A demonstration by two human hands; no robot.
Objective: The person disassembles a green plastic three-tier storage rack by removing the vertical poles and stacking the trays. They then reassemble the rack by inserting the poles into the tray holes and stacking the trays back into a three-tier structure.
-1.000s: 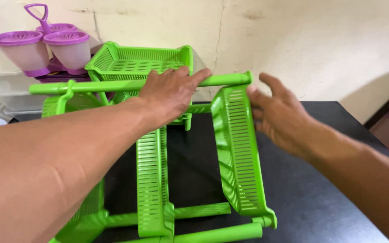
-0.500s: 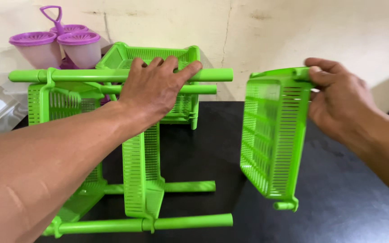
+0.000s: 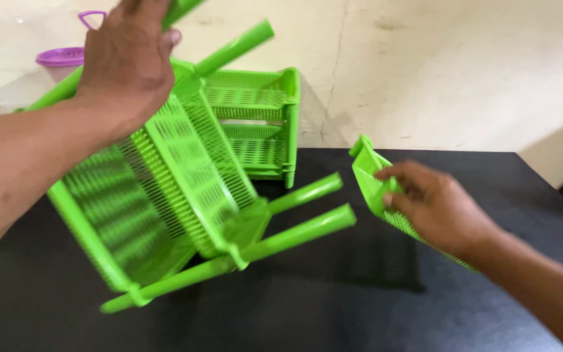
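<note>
Your left hand (image 3: 127, 62), up at about eleven o'clock, is clamped over the top of a bright green plastic rack frame with round poles and slotted shelves (image 3: 177, 189), your fingers wrapped around an upper pole so the whole frame tilts over the black tabletop (image 3: 333, 313); its lower end rests on the table toward seven o'clock, and two poles jut out toward three o'clock. Your right hand (image 3: 434, 205), at about three o'clock, is closed on the edge of a separate green perforated plastic shelf tray (image 3: 376, 182), thumb and fingers pinching its rim, the tray slanted with its lower edge down near the table and well apart from the frame. Behind the frame, toward twelve o'clock, a stack of matching green slotted trays (image 3: 259, 124) stands against the cream wall (image 3: 451, 72). A purple plastic container with a loop handle (image 3: 63, 55) shows at ten o'clock, partly hidden by your left wrist.
</note>
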